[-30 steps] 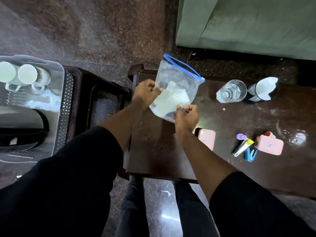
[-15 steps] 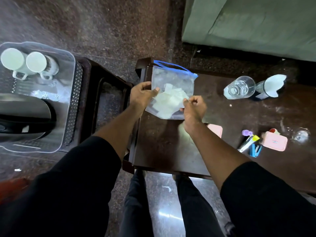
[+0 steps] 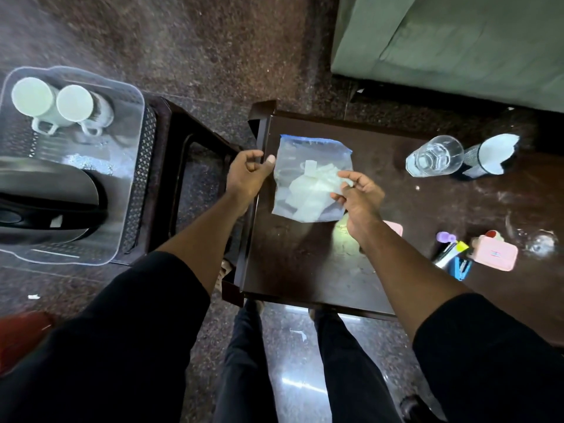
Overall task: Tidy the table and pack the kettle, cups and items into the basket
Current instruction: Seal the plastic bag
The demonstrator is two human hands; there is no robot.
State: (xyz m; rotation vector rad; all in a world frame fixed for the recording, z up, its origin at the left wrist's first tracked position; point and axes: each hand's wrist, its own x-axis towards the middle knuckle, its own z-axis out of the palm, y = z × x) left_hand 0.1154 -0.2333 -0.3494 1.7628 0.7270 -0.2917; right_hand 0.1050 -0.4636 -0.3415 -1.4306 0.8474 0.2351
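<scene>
A clear zip bag (image 3: pixel 311 184) with a blue seal strip and white paper pieces inside lies flat on the dark brown table (image 3: pixel 305 264). My left hand (image 3: pixel 248 175) hovers just off the bag's left edge, fingers loosely curled and holding nothing. My right hand (image 3: pixel 357 193) is at its right edge, fingers apart, fingertips over the plastic. At the left, a clear plastic basket (image 3: pixel 142 117) holds two white cups (image 3: pixel 33 96) (image 3: pixel 74 102) and a steel kettle (image 3: pixel 45 190) with a black handle.
The basket rests on a dark stool (image 3: pixel 189 154) beside the table. On the table's right stand a drinking glass (image 3: pixel 433 157) and a mesh holder (image 3: pixel 488 157). Nearer lie a pink box (image 3: pixel 496 253), markers (image 3: pixel 448 250) and a blue stapler (image 3: pixel 460 267). A green cushion (image 3: pixel 457 35) lies behind.
The bag was held upright in both hands; it has come down flat onto the table, and both hands have let go of it.
</scene>
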